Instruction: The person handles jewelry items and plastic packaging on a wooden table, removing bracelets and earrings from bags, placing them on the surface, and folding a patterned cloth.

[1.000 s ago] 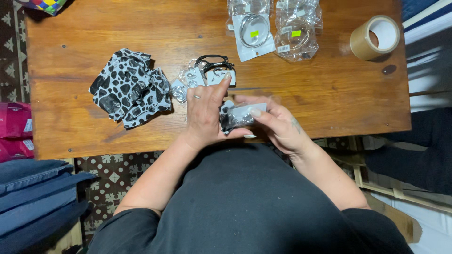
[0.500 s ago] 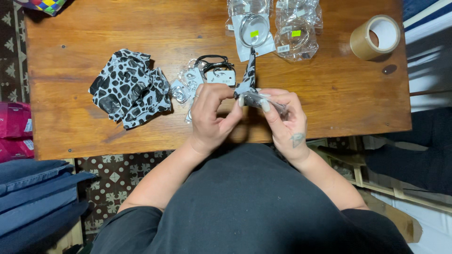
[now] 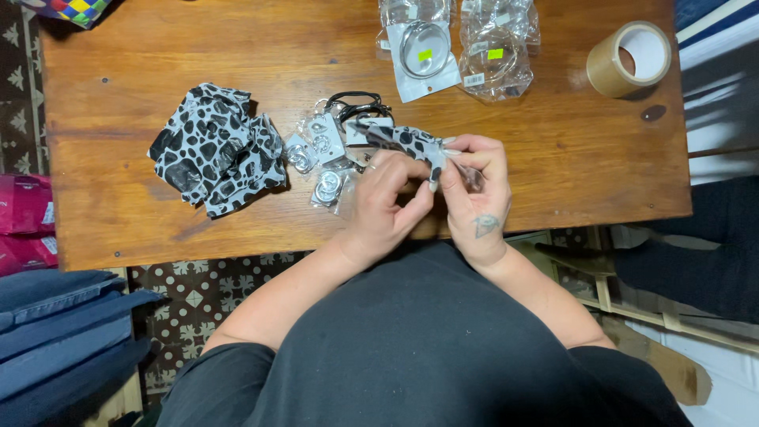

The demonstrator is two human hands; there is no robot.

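Observation:
My left hand [image 3: 387, 202] and my right hand [image 3: 474, 194] are together over the near edge of the wooden table [image 3: 158, 47]. Between their fingers they hold a black-and-white spotted cloth piece [image 3: 403, 141] that comes out of a small clear plastic bag [image 3: 473, 175]; the right hand pinches the bag and the left fingers grip the cloth. Just left of my hands lie several small clear packets with metal rings [image 3: 320, 150] and some black cords [image 3: 356, 103].
A heap of black-and-white spotted cloth [image 3: 215, 149] lies at the table's left. Clear bags with hoops [image 3: 455, 43] rest at the far edge, and a roll of brown tape [image 3: 630, 58] stands far right. Pink packs [image 3: 24, 225] and blue folded fabric [image 3: 55, 324] sit on the left.
The spotted cloth has been drawn further out of the clear bag and now points left instead of upward. Both hands have shifted slightly right and stayed close together.

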